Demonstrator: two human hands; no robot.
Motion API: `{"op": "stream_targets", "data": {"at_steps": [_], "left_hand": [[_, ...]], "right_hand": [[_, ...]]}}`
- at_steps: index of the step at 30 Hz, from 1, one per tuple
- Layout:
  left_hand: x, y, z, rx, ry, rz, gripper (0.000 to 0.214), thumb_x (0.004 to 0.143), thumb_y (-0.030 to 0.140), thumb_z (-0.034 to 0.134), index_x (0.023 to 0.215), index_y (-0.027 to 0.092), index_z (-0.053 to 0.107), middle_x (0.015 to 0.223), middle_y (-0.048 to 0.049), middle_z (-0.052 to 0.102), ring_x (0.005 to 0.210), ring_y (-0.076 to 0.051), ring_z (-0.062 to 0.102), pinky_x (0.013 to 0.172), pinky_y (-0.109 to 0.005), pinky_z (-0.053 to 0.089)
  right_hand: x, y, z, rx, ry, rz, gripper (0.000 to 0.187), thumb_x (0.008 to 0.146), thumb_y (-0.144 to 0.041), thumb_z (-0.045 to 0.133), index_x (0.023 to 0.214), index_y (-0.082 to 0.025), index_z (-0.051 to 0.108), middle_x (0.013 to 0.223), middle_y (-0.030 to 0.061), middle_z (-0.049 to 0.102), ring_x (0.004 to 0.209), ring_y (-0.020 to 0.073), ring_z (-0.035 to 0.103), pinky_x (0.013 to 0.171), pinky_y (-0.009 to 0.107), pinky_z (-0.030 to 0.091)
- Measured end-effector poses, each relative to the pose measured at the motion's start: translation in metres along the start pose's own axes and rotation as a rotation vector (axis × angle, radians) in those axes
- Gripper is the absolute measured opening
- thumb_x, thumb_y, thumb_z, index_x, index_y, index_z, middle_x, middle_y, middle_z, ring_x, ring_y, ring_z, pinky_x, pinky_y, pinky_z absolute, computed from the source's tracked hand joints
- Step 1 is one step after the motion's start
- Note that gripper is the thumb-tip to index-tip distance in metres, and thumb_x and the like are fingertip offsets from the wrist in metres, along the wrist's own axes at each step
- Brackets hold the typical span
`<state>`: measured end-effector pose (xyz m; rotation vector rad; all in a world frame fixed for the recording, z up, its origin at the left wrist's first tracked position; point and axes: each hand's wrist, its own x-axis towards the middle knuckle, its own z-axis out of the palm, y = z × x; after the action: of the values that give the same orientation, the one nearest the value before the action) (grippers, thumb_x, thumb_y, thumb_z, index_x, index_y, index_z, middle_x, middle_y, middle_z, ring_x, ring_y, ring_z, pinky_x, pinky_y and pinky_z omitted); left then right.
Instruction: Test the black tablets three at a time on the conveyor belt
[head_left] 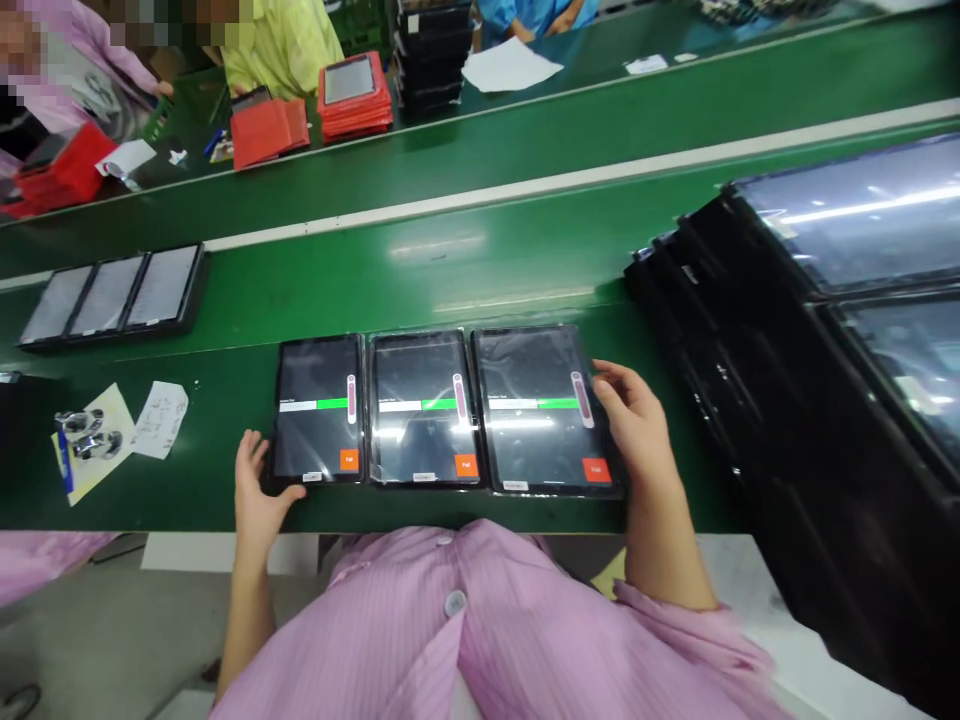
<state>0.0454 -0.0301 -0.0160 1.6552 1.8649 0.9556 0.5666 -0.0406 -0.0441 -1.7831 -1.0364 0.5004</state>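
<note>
Three tablets lie side by side in a black tray in front of me: a left tablet [319, 440], a middle tablet [420, 435] and a right tablet [536, 450]. Each lit screen carries a white and green bar, a small slider and an orange-red "Fail" box. My left hand [262, 485], thumb and fingers apart, is at the lower left corner of the left tablet. At the right edge of the right tablet is my right hand [634, 415], its fingers loosely extended and partly hidden. Neither hand has anything lifted.
Tall stacked black trays of tablets [795, 370] stand at my right. Another tray of tablets [112, 295] sits at left, behind a note [161, 420] and a yellow paper [79, 470] bearing metal parts. Across the bench are red pouches [356, 110], a black stack [429, 60] and several people.
</note>
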Motion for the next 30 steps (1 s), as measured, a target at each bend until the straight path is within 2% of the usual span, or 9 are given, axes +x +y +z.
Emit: {"op": "stream_targets", "data": {"at_steps": [2, 4, 6, 9, 11, 16, 20, 24, 30], "left_hand": [[0.009, -0.013, -0.005, -0.280, -0.003, -0.220, 0.091, 0.074, 0.079, 0.064, 0.144, 0.022, 0.052, 0.143, -0.0190, 0.056, 0.125, -0.034, 0.059, 0.103, -0.049, 0.050], [0.016, -0.025, -0.007, -0.412, 0.042, -0.390, 0.077, 0.071, 0.072, 0.072, 0.128, 0.020, 0.066, 0.132, -0.0154, 0.065, 0.113, -0.029, 0.065, 0.094, -0.039, 0.055], [0.021, -0.034, -0.005, -0.476, 0.081, -0.459, 0.071, 0.060, 0.060, 0.087, 0.118, 0.021, 0.072, 0.125, -0.0117, 0.069, 0.106, -0.024, 0.067, 0.088, -0.032, 0.056], [0.023, -0.043, -0.003, -0.536, 0.079, -0.495, 0.068, 0.056, 0.050, 0.092, 0.116, 0.024, 0.074, 0.118, -0.0077, 0.072, 0.096, -0.018, 0.068, 0.082, -0.026, 0.056], [0.024, -0.046, -0.004, -0.531, 0.080, -0.511, 0.066, 0.056, 0.049, 0.092, 0.114, 0.023, 0.075, 0.109, -0.0059, 0.074, 0.086, -0.015, 0.068, 0.077, -0.024, 0.056], [0.023, -0.044, -0.002, -0.488, 0.128, -0.479, 0.070, 0.053, 0.051, 0.090, 0.113, 0.020, 0.074, 0.088, -0.0016, 0.072, 0.072, -0.012, 0.063, 0.069, -0.023, 0.055], [0.020, -0.039, 0.005, -0.499, 0.188, -0.442, 0.070, 0.052, 0.053, 0.089, 0.112, 0.019, 0.073, 0.082, 0.0006, 0.068, 0.070, -0.010, 0.061, 0.070, -0.023, 0.054], [0.017, -0.036, 0.010, -0.502, 0.222, -0.431, 0.070, 0.055, 0.053, 0.088, 0.113, 0.018, 0.072, 0.084, 0.0004, 0.067, 0.068, -0.009, 0.058, 0.067, -0.021, 0.050], [0.018, -0.036, 0.009, -0.514, 0.233, -0.446, 0.071, 0.053, 0.054, 0.088, 0.112, 0.018, 0.071, 0.083, 0.0005, 0.065, 0.066, -0.009, 0.055, 0.063, -0.021, 0.046]], "right_hand": [[-0.023, -0.020, -0.007, -0.191, 0.042, -0.154, 0.044, 0.092, -0.046, 0.055, 0.130, -0.026, 0.065, 0.109, 0.0138, 0.063, 0.102, 0.0325, 0.058, 0.095, 0.050, 0.044], [-0.051, -0.038, -0.008, -0.336, 0.019, -0.341, 0.043, 0.095, -0.043, 0.054, 0.134, -0.029, 0.063, 0.116, 0.0138, 0.062, 0.109, 0.0340, 0.056, 0.098, 0.051, 0.042], [-0.077, -0.049, -0.003, -0.435, -0.093, -0.502, 0.042, 0.095, -0.042, 0.054, 0.135, -0.033, 0.063, 0.120, 0.0116, 0.062, 0.111, 0.0334, 0.055, 0.100, 0.052, 0.040], [-0.105, -0.051, 0.011, -0.585, -0.249, -0.627, 0.045, 0.094, -0.048, 0.056, 0.138, -0.038, 0.061, 0.131, 0.0090, 0.061, 0.117, 0.0334, 0.052, 0.107, 0.055, 0.033], [-0.117, -0.048, 0.020, -0.667, -0.269, -0.659, 0.052, 0.092, -0.056, 0.057, 0.141, -0.038, 0.058, 0.138, 0.0084, 0.060, 0.121, 0.0342, 0.048, 0.112, 0.058, 0.024], [-0.130, -0.043, 0.032, -0.790, -0.189, -0.725, 0.062, 0.091, -0.064, 0.057, 0.146, -0.036, 0.054, 0.140, 0.0088, 0.060, 0.124, 0.0353, 0.046, 0.116, 0.062, 0.009], [-0.135, -0.050, 0.034, -0.830, -0.183, -0.699, 0.068, 0.088, -0.063, 0.062, 0.149, -0.037, 0.049, 0.145, 0.0099, 0.058, 0.124, 0.0376, 0.048, 0.115, 0.065, 0.007], [-0.142, -0.057, 0.040, -0.846, -0.169, -0.689, 0.079, 0.092, -0.053, 0.064, 0.159, -0.032, 0.030, 0.142, 0.0134, 0.060, 0.121, 0.0373, 0.051, 0.116, 0.064, 0.009], [-0.152, -0.049, 0.050, -0.824, -0.139, -0.671, 0.081, 0.095, -0.035, 0.062, 0.162, -0.031, 0.017, 0.137, 0.0115, 0.065, 0.116, 0.0346, 0.056, 0.118, 0.059, 0.005]]}}
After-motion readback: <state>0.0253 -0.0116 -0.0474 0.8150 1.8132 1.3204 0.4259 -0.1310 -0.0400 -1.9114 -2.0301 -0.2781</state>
